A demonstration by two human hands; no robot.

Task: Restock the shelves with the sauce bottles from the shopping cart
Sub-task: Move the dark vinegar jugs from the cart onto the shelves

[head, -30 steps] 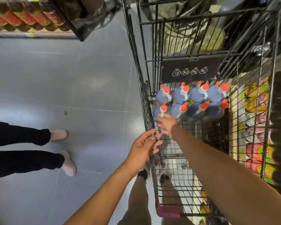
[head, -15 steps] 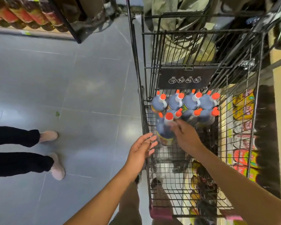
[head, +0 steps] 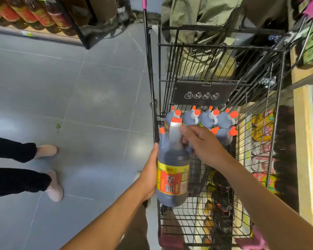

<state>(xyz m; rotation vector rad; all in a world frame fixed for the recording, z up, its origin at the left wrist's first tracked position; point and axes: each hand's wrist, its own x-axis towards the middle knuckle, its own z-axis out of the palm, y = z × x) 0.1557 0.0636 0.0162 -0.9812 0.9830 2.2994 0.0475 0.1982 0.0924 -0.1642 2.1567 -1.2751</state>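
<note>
A dark sauce bottle (head: 173,170) with an orange cap and a red and yellow label hangs above the left side of the black wire shopping cart (head: 276,98). My right hand (head: 201,143) grips it by the handle near the neck. My left hand (head: 149,175) cups the bottle's left side by the label. Several more orange-capped bottles (head: 209,118) stand in the cart's far end below a black sign panel.
A person's legs in black trousers and pale shoes (head: 51,184) stand on the grey floor at left. A shelf of jars (head: 31,15) runs along the top left. Shelves with packaged goods (head: 263,147) lie behind the cart's right side.
My right hand has lifted one bottle up and toward me out of the cart. My left hand has moved onto the bottle's side.
</note>
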